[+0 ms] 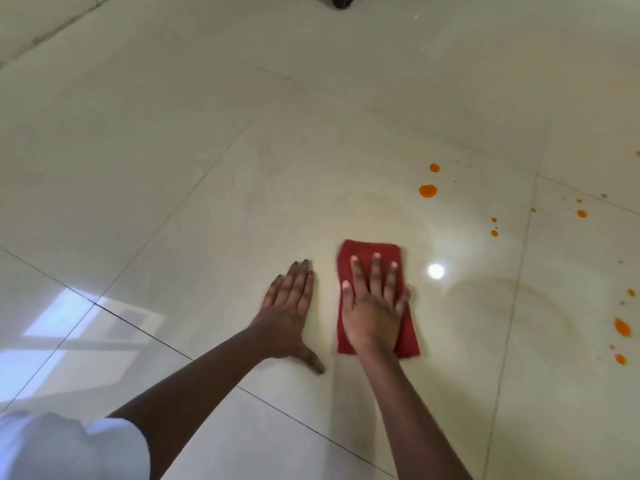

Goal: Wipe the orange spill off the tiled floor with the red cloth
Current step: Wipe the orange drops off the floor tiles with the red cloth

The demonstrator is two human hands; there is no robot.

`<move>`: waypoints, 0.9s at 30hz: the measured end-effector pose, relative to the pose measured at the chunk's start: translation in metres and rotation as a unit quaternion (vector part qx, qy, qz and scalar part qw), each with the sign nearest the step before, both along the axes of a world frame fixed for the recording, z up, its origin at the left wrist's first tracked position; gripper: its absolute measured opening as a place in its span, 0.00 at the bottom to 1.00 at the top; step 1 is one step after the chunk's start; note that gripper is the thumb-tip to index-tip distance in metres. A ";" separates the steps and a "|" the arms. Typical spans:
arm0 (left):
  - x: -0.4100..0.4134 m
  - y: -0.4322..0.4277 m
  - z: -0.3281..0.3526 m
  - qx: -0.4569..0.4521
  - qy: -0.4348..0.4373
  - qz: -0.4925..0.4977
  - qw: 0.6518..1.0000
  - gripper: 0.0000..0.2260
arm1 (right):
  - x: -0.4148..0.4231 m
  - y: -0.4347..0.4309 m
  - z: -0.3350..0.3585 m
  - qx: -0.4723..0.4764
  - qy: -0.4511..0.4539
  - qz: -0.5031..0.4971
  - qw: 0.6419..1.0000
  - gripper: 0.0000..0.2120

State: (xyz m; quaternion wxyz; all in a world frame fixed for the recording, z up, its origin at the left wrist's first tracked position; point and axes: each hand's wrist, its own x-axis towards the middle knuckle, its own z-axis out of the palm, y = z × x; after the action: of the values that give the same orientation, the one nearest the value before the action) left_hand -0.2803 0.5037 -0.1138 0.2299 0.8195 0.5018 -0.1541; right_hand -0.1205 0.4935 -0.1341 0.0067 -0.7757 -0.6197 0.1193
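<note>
On the glossy cream tiled floor (207, 161), low centre of frame, the red cloth (375, 251) lies flat, folded to a rectangle with its long side running 12 to 6 o'clock. Right hand (372, 310) is flat on top of it, palm down, fingers straight and spread toward 12 o'clock, thumb at the cloth's right edge. It presses the cloth and is not curled round it. Left hand (289, 317) is just beside the cloth at its 9 o'clock, not touching it. It lies flat on bare tile, fingers straight and close together, thumb splayed toward 5 o'clock. Bare forearms come in from 6 to 7 o'clock, with a white sleeve (69, 445) in the 7 o'clock corner.

The orange spill (428, 190) is scattered drops, none touching the cloth. The biggest drop is at the cloth's 1 o'clock, with a smaller one just past it. Small specks sit at 2 o'clock, on both sides of a grout line (519, 271). More drops lie at 3 to 4 o'clock near the right frame edge, well apart from the cloth.

Faint yellowish curved smear marks (388, 202) arc from 12 to 1 o'clock of the cloth, with another set at 3 o'clock. A round light glare (435, 270) is near the cloth at 3 o'clock. A window reflection (79, 327) shows at frame 8 o'clock. A dark round thing (343, 0) is cut off at the 12 o'clock edge; cannot tell what it is.
</note>
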 end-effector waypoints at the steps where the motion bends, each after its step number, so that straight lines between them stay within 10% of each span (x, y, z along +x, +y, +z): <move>1: -0.001 0.002 0.001 -0.011 0.008 0.002 1.000 0.69 | 0.005 0.015 0.000 -0.009 -0.003 0.055 0.998 0.25; 8: 0.032 0.014 0.018 -0.052 0.056 -0.026 0.997 0.66 | 0.069 -0.010 -0.003 -0.011 0.021 -0.179 0.983 0.26; 13: 0.103 0.007 0.025 -0.049 0.105 -0.096 0.989 0.63 | 0.089 -0.005 0.002 -0.013 0.005 0.061 0.998 0.25; 17: 0.134 -0.006 0.020 -0.021 0.116 -0.069 0.991 0.63 | 0.160 0.003 0.001 -0.050 0.019 -0.055 0.997 0.25; 27: 0.152 -0.008 0.052 -0.043 0.132 -0.055 0.989 0.53 | 0.205 0.026 0.064 -0.322 0.041 0.091 0.942 0.29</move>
State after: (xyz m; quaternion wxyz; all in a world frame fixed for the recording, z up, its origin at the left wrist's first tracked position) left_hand -0.1281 0.4954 -0.0619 0.1882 0.8077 0.4745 -0.2951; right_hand 0.0849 0.5197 -0.0704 -0.2287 -0.6716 -0.6153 0.3436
